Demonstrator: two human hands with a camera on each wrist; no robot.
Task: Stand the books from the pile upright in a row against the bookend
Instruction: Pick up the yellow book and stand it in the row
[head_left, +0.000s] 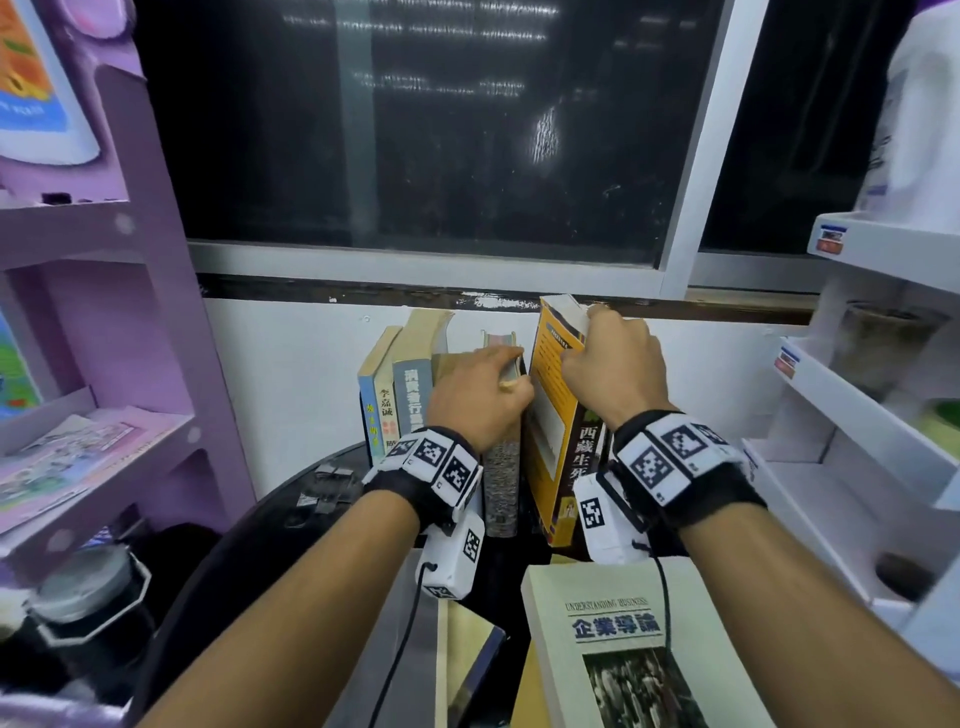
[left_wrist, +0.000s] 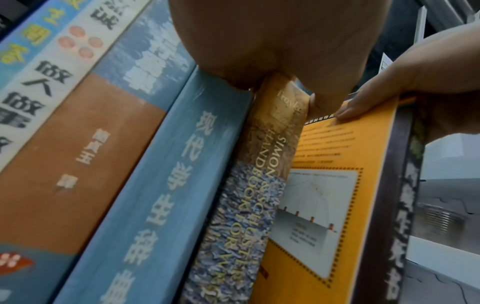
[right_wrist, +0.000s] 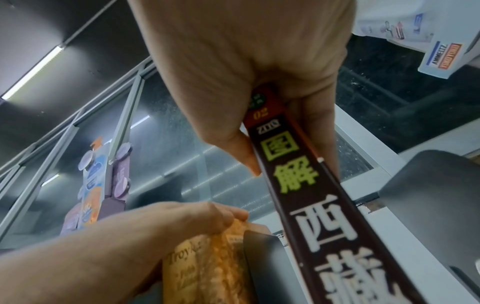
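Several books stand upright in a row (head_left: 395, 395) on the black round table (head_left: 270, 525), near the wall. My left hand (head_left: 483, 387) grips the top of the mottled-spine handbook (head_left: 501, 483) (left_wrist: 246, 205) at the row's right end. Just right of it, my right hand (head_left: 613, 358) pinches the top of a yellow-covered book with a brown spine (head_left: 550, 431) (right_wrist: 324, 216), held upright and tilted slightly. In front, a pale "Understanding Business" book (head_left: 623, 639) lies flat on the pile. I cannot make out the bookend.
A purple shelf unit (head_left: 104, 312) stands at the left and a white one (head_left: 857, 415) at the right. Binder clips (head_left: 327, 488) lie on the table left of the row. A lidded jar (head_left: 88, 597) sits low at the left.
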